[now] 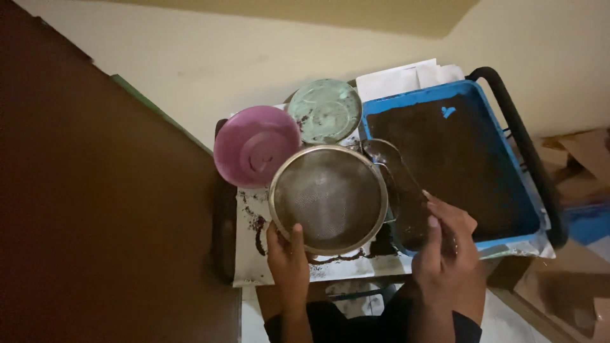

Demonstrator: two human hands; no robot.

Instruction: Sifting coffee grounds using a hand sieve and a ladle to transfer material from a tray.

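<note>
1. A round metal sieve point(328, 198) with a fine mesh bottom sits at the middle of the scene, held level above a white, stained work surface point(249, 254). No contents can be made out in the mesh.
2. The left hand point(287, 257) grips the sieve's near-left rim, thumb laid over the rim's top edge and fingers curled underneath; the hand is closed on the rim.
3. The right hand point(448, 238) is at the near-right of the sieve, fingers partly curled around the handle end of a metal spoon point(389, 166). The spoon's bowl lies just beyond the sieve's right rim, at the edge of the tray.
4. A blue rectangular tray point(502, 143) stands to the right, filled with a dark brown powder point(445, 152) spread flat, with a small bare blue patch at the far side.
5. A pink plastic bowl point(255, 145) stands on the far left, touching or just beside the sieve's rim.
6. A pale green round plate point(325, 110), smeared, lies far of the sieve, between bowl and tray.
7. White paper sheets point(406, 77) lie at the tray's far edge.
8. Dark powder specks and ring marks stain the surface near the left hand.
9. A black tubular frame point(527, 146) runs along the tray's right side.
</note>
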